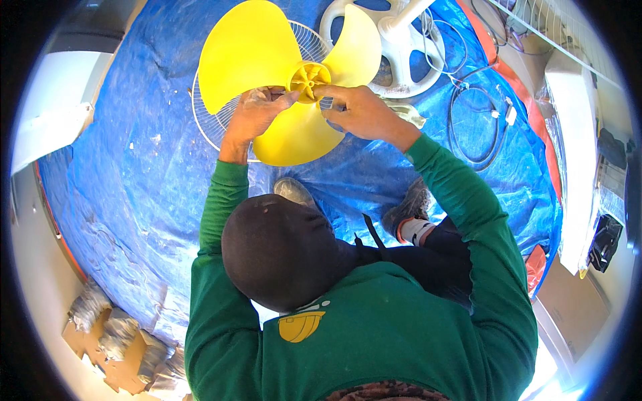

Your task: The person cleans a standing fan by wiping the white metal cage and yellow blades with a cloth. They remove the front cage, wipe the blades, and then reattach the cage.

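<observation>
A yellow three-bladed fan blade (251, 47) is held up in front of me, its ribbed hub (309, 81) facing me. My left hand (257, 112) closes on it at the hub's left side, the thumb reaching to the rim and the other fingers partly hidden behind the blade. At the hub's lower right, my right hand (366, 110) grips with the index finger at the rim and the thumb below. A round white wire fan grille (208, 123) shows behind the blades, mostly covered by them.
A white fan stand with a round base (426, 77) lies beyond the blades at the right. Black cable (461, 134) coils beside it on the blue tarp (154, 194). A long white panel (576, 160) stands at the right edge; cardboard (127, 367) lies at lower left.
</observation>
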### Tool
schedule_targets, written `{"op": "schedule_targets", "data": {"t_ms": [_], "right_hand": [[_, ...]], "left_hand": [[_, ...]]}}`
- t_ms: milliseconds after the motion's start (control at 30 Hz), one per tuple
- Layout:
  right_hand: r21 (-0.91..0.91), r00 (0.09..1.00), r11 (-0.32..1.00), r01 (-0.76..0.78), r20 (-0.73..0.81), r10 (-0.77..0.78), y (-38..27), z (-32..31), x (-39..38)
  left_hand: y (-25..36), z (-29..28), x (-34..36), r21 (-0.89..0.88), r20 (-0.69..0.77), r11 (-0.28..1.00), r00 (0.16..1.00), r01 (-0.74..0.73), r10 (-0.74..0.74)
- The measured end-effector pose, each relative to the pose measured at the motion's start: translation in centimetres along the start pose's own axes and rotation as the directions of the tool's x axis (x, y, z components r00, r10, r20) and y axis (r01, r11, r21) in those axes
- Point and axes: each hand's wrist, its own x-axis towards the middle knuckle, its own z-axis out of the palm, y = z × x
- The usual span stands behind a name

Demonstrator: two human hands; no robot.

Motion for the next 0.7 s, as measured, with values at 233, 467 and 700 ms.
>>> {"op": "schedule_targets", "data": {"t_ms": [233, 467, 700], "right_hand": [[-0.227, 0.941, 0.945, 0.234, -0.189, -0.279, -0.2, -0.4, -0.3], [-0.414, 0.991, 0.906, 0.09, -0.05, -0.121, -3.0, 1.7, 1.5], [0.311, 0.971, 0.941, 0.135, -0.231, -0.063, -3.7, 3.3, 1.9]], "left_hand": [[0.3, -1.4, -0.2, 0.14, -0.159, 0.989, 0.987, 0.042, -0.019], [-0.5, -1.6, 0.3, -0.105, -0.082, 0.994, 0.996, -0.038, 0.029], [-3.1, -2.6, -0.2, -0.613, -0.124, 0.778, 0.989, -0.138, 0.078]]}}
